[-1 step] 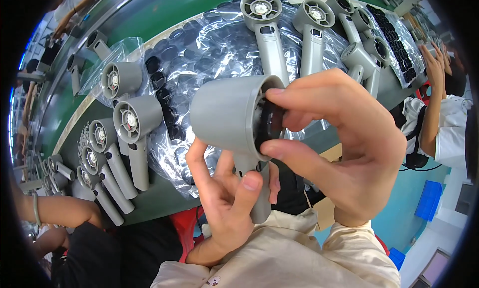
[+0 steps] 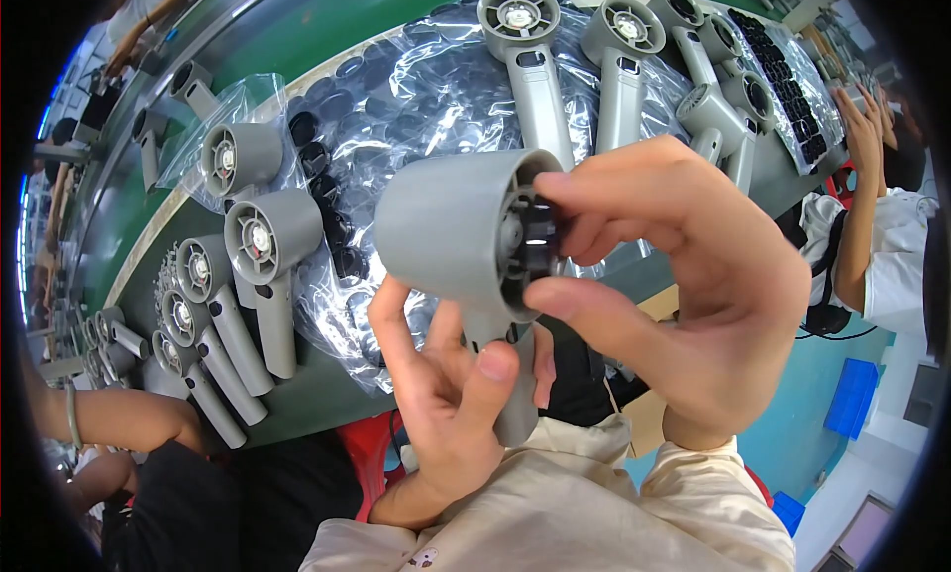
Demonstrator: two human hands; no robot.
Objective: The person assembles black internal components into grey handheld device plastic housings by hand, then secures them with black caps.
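Observation:
I hold a grey hair dryer housing (image 2: 446, 225) in front of my chest, barrel pointing right. My left hand (image 2: 446, 423) grips its handle from below, thumb across the front. My right hand (image 2: 693, 305) pinches a small black ring-shaped part (image 2: 540, 240) between thumb and fingers, pressed against the open end of the barrel. The inner fan grille shows just behind the black part.
Several more grey housings lie on the green bench (image 2: 277, 37), a group at the left (image 2: 263, 240) and others at the top (image 2: 520, 22). Clear plastic bags (image 2: 416, 87) hold black round parts. A co-worker (image 2: 872, 225) stands at the right; another person's arm (image 2: 119, 418) is lower left.

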